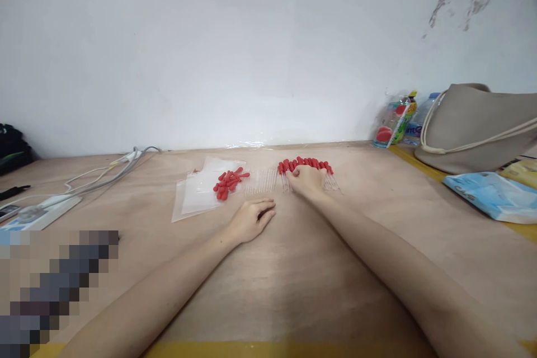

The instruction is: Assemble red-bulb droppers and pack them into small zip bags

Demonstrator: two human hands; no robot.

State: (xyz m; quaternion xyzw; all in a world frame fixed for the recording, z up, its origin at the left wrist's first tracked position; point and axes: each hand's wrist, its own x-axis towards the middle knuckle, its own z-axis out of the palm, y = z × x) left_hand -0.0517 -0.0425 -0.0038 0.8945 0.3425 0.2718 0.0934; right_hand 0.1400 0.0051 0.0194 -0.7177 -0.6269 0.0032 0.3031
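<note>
My left hand (252, 219) rests on the tabletop, thumb and fingers apart, with nothing in it. Just beyond its fingertips lie several thin clear glass tubes (263, 180) side by side. Left of them, loose red rubber bulbs (227, 182) are heaped partly on clear plastic bags (195, 196). My right hand (308, 180) is over a row of glass droppers with red bulbs (325, 165), its fingers curled in among them. Whatever those fingers pinch is hidden by the hand. Part of the row is covered too.
On the left lie a white power strip (52, 210) and grey and white cables (113, 176). Bottles (394, 123), a beige bag (478, 123) and a blue packet (495, 196) are at the right. A white wall (210, 50) closes off the table's back edge.
</note>
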